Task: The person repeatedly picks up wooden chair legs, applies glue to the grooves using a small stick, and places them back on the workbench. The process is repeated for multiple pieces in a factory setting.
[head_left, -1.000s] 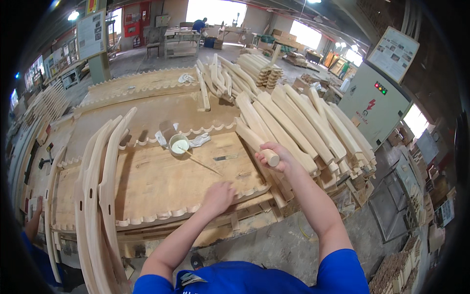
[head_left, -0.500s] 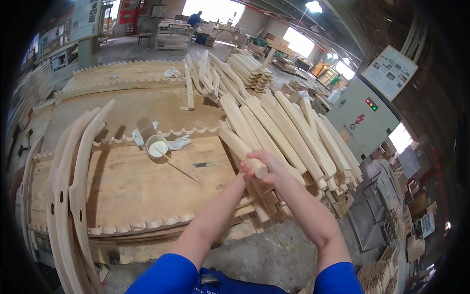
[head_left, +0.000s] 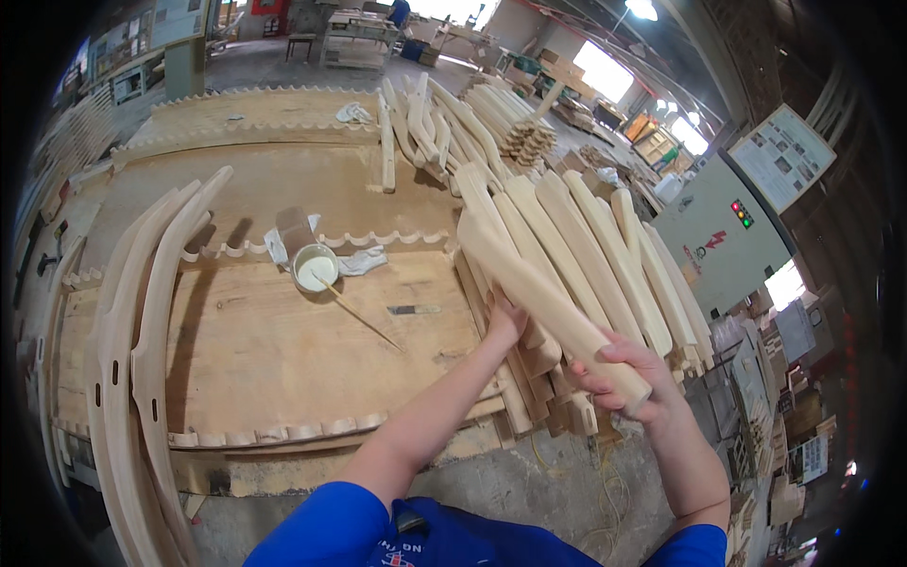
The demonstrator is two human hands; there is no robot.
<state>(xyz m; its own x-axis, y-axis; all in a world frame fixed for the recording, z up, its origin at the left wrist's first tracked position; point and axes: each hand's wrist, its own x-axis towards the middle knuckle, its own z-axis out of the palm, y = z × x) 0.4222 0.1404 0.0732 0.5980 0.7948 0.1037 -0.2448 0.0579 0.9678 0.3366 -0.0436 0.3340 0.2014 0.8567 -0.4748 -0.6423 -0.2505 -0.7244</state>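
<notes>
My right hand [head_left: 628,378] is wrapped round the near, rounded end of a long pale wooden leg [head_left: 539,279], shaped like a furniture part. The leg slants away to the upper left, over a row of similar wooden legs [head_left: 590,250]. Farther up, my left hand [head_left: 507,317] is against the leg's left edge, closed on it from below, with some fingers hidden. To the left, on a wooden board [head_left: 312,369], stands a white cup of pale liquid [head_left: 315,268] with a thin stick [head_left: 364,317] leaning out. A flat blade-like tool [head_left: 414,310] lies beside it.
Curved slotted wooden pieces [head_left: 142,331] stand along the left side. Scalloped wooden rails [head_left: 274,439] edge the board. White cloths [head_left: 364,260] lie near the cup. More wood is stacked [head_left: 529,128] behind, and a grey electrical cabinet [head_left: 723,236] stands at right.
The wooden leg has been raised and its near end brought right and toward me. My hands have moved apart: the right went with that end, the left is now farther up the leg.
</notes>
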